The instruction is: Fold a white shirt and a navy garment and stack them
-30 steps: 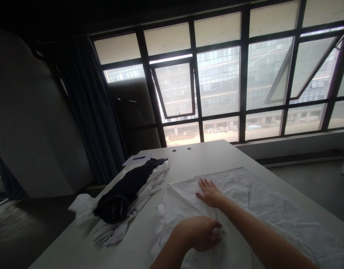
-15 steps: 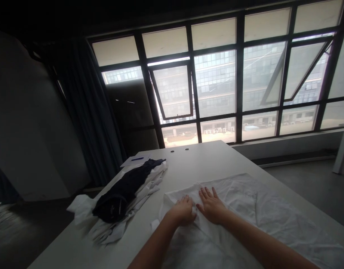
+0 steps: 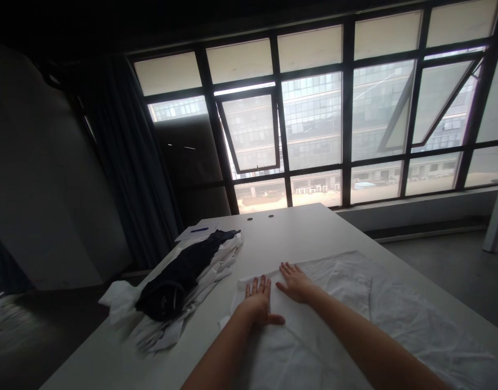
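Note:
A white garment [image 3: 350, 295], thin and wrinkled, lies spread over the near right part of the white table [image 3: 273, 241]. On its left part rests my left hand [image 3: 257, 305], fingers spread and thumb pointing right. My right hand [image 3: 296, 283] lies flat near the garment's far edge, just right of the left one, its fingers stretched out. Neither hand grips the cloth. The garment's near part is partly hidden by my forearms and runs out of view at the bottom.
Left on the table lies a pile of clothes, with a dark garment [image 3: 184, 273] on top of white ones [image 3: 210, 276]. Behind it are a paper sheet [image 3: 188, 233] and a blue pen [image 3: 199, 229]. Windows [image 3: 312, 119] and a dark curtain [image 3: 131, 162] stand beyond.
My left hand has shifted slightly left and spread its fingers and thumb. My right hand has slid left and a little farther away. Cloth beneath them looks smoother.

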Demonstrator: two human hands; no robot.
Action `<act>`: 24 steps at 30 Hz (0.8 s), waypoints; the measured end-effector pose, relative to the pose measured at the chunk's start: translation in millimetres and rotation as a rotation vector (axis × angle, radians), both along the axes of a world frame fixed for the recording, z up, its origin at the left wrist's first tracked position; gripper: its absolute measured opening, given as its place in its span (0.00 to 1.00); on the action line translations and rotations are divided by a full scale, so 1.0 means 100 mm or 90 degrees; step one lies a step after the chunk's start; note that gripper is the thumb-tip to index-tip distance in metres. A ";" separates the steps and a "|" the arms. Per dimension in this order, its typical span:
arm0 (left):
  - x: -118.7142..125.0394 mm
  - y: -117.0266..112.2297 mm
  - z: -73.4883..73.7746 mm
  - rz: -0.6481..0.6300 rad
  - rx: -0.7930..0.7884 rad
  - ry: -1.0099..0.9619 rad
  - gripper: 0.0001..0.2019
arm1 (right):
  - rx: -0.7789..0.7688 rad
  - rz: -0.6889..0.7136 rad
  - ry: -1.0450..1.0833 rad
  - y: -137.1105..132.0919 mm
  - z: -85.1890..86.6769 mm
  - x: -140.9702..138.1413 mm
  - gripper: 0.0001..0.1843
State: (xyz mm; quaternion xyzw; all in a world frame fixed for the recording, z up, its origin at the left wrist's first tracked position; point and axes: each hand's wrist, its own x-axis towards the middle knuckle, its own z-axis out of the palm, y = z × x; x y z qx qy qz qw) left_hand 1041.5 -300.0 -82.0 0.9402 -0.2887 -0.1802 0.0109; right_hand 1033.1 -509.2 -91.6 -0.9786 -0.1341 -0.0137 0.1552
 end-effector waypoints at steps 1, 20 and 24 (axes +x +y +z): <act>0.00 -0.01 0.00 0.002 0.003 0.001 0.71 | -0.003 -0.026 -0.005 -0.05 0.02 0.00 0.46; 0.06 -0.02 0.08 0.018 0.027 -0.003 0.70 | -0.061 -0.108 -0.154 -1.33 -0.82 -2.15 0.39; -0.17 -0.15 0.21 0.062 0.056 -0.065 0.60 | -0.095 -0.122 -0.199 -1.52 -0.98 -2.38 0.40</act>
